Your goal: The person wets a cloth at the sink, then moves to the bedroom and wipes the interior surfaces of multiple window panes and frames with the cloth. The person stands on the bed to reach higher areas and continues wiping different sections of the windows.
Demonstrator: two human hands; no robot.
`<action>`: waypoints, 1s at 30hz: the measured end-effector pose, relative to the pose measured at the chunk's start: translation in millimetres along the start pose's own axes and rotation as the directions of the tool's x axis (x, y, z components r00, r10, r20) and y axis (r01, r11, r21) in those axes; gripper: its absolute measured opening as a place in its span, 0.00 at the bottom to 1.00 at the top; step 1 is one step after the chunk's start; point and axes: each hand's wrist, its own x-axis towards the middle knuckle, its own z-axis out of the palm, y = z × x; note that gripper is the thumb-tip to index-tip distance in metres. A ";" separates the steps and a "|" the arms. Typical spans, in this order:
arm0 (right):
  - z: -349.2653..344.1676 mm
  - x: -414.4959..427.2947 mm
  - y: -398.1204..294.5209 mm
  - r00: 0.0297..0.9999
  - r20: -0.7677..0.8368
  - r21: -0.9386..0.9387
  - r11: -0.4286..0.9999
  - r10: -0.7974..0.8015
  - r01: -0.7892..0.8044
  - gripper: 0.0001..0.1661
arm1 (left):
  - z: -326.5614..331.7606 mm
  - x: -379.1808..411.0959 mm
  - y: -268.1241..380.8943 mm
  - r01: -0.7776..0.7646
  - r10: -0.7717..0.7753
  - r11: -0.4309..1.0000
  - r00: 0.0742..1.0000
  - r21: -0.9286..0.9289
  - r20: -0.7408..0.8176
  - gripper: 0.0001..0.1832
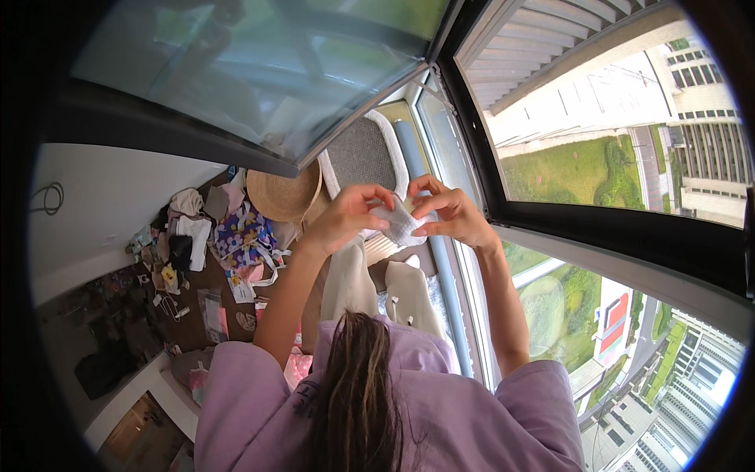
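Note:
A small white textured cloth (403, 227), perhaps a wipe, is bunched between my two hands in front of my body. My left hand (353, 213) pinches its left side between thumb and fingers. On the other side, my right hand (454, 213) grips the right edge with thumb and fingertips. A pale yellowish patch shows between the right fingers; what it is cannot be made out. Both hands are above my legs in light trousers (348, 283), beside the window.
An open window sash with a dark frame (171, 133) juts in overhead at left. To the right is the dark window frame (566, 213), with buildings and grass outside. Below are a grey padded pet bed (364, 150), a straw hat (284, 192), and a flowered bag (245, 230) among clutter.

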 end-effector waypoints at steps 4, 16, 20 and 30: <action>19.9 -5.8 3.9 0.997 -0.071 0.117 0.993 -0.019 0.028 0.11 | 5.3 -10.1 -12.9 0.104 -0.105 0.992 0.994 0.074 0.010 0.17; -127.9 116.8 121.9 0.694 -0.700 -0.480 0.831 -0.169 -0.281 0.27 | -57.0 113.4 -9.8 -0.034 0.603 0.457 0.746 0.889 -0.282 0.16; -173.9 176.7 185.4 0.535 -0.736 -0.659 0.621 -0.414 -0.425 0.25 | -101.1 161.7 -37.4 0.012 0.594 0.406 0.756 0.914 -0.274 0.14; -276.2 258.1 281.6 0.525 -0.525 -0.842 0.320 -0.669 -0.434 0.14 | -194.6 292.7 -100.6 0.016 0.502 0.524 0.802 0.851 -0.324 0.11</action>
